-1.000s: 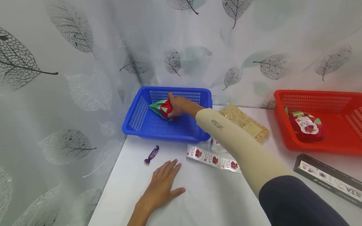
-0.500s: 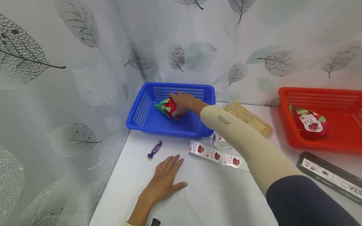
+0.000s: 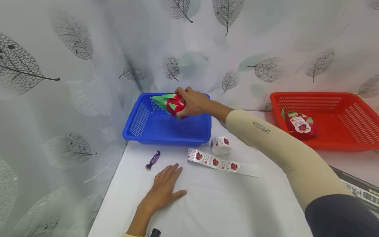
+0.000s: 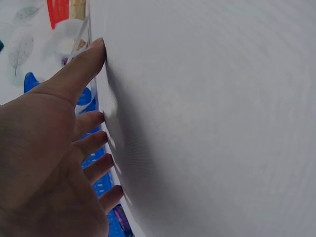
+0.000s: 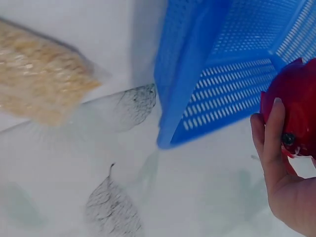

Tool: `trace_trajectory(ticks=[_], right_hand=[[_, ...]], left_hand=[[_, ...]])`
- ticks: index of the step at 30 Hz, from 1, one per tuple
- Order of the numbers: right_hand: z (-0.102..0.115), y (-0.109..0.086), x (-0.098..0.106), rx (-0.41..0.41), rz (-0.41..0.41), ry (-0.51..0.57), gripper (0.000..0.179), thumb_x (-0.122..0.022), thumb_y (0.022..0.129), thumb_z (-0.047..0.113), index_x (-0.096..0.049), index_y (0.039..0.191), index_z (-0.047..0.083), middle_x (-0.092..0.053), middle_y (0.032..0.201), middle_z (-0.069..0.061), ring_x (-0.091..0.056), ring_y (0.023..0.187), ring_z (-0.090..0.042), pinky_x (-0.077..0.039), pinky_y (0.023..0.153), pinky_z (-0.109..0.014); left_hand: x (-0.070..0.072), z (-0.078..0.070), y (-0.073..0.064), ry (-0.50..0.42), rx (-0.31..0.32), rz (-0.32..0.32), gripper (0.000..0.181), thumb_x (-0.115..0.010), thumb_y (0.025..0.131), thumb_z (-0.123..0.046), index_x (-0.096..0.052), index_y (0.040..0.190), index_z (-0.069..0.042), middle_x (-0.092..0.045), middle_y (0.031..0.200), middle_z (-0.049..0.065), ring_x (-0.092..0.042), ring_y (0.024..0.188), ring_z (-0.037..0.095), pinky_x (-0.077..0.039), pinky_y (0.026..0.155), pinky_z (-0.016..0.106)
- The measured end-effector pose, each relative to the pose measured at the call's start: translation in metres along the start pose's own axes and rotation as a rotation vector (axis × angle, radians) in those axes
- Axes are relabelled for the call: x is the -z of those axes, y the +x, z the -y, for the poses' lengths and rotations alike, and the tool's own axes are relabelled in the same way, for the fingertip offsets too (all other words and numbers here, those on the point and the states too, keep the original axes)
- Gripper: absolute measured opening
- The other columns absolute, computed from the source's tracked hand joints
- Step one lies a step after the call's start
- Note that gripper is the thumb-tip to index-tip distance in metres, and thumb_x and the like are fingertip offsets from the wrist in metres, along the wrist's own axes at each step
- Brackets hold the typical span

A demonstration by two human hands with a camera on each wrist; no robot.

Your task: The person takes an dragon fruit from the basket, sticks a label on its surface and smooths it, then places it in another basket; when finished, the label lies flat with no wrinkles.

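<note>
In the head view my right hand (image 3: pixel 193 102) grips a red dragon fruit (image 3: pixel 175 104) with green leaf tips, held over the blue basket (image 3: pixel 167 143). The right wrist view shows fingers curled round the red dragon fruit (image 5: pixel 295 106) beside the basket's wall. My left hand (image 3: pixel 163 189) rests on the white table with fingers straight and spread; in the left wrist view its fingertips (image 4: pixel 96 168) touch the white surface. Just ahead of it lies a purple wrapped candy (image 3: pixel 153 160).
A strip of dragon-fruit stickers (image 3: pixel 216 163) lies in front of a sticker roll (image 3: pixel 220 145). At right, a red basket (image 3: pixel 343 145) holds another dragon fruit (image 3: pixel 300 126) bearing a label. A long black-and-white box (image 3: pixel 362 194) and a bag of yellow grains (image 5: pixel 39 71) also lie there.
My right hand has lifted the dragon fruit from the floor of the blue basket to above it. My left hand stays put on the table. The head view has shifted.
</note>
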State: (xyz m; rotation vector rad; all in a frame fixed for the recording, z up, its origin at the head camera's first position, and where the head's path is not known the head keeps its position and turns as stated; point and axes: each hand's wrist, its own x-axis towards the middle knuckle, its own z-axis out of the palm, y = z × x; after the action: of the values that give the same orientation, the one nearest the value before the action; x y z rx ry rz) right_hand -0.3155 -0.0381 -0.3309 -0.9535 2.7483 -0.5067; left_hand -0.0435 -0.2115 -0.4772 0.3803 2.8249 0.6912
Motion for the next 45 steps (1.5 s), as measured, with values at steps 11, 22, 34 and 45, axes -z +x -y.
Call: trace_trajectory(ticks=[11,22,34,45], right_hand=[[-0.041,-0.133,0.053,-0.073,-0.095,-0.019,0.093,-0.080,0.081,0.058,-0.038,0.158,0.027,-0.052,0.147,-0.012,-0.059,0.125,-0.032,-0.062,0.091,-0.049],[-0.080,-0.233,0.041,-0.184,-0.140,-0.003,0.096,-0.088,0.078,0.048,-0.041,0.157,0.023,-0.053,0.146,-0.014,-0.055,0.131,-0.033,-0.063,0.091,-0.053],[-0.077,-0.294,-0.008,-0.121,-0.057,0.027,0.104,-0.097,0.070,0.045,-0.044,0.156,0.023,-0.053,0.147,-0.010,-0.054,0.133,-0.031,-0.065,0.086,-0.047],[-0.077,-0.321,-0.077,-0.028,0.052,0.110,0.097,-0.093,0.073,0.051,-0.046,0.155,0.029,-0.054,0.147,-0.002,-0.063,0.122,-0.022,-0.064,0.084,-0.036]], left_hand=[[-0.003,-0.004,0.003,0.024,-0.007,0.012,0.085,-0.077,0.096,-0.046,-0.041,0.162,-0.007,-0.033,0.171,0.015,-0.027,0.158,0.042,-0.024,0.123,0.068],[0.000,-0.012,0.011,0.016,-0.016,0.060,0.085,-0.078,0.096,-0.041,-0.040,0.161,-0.002,-0.033,0.169,0.022,-0.027,0.155,0.047,-0.024,0.121,0.073],[0.007,-0.018,0.015,0.032,0.002,0.083,0.085,-0.078,0.097,-0.037,-0.038,0.161,0.001,-0.031,0.169,0.024,-0.026,0.155,0.048,-0.026,0.120,0.074],[0.005,-0.020,0.015,0.033,0.003,0.088,0.086,-0.079,0.095,-0.039,-0.040,0.161,0.000,-0.033,0.169,0.024,-0.027,0.155,0.048,-0.026,0.120,0.073]])
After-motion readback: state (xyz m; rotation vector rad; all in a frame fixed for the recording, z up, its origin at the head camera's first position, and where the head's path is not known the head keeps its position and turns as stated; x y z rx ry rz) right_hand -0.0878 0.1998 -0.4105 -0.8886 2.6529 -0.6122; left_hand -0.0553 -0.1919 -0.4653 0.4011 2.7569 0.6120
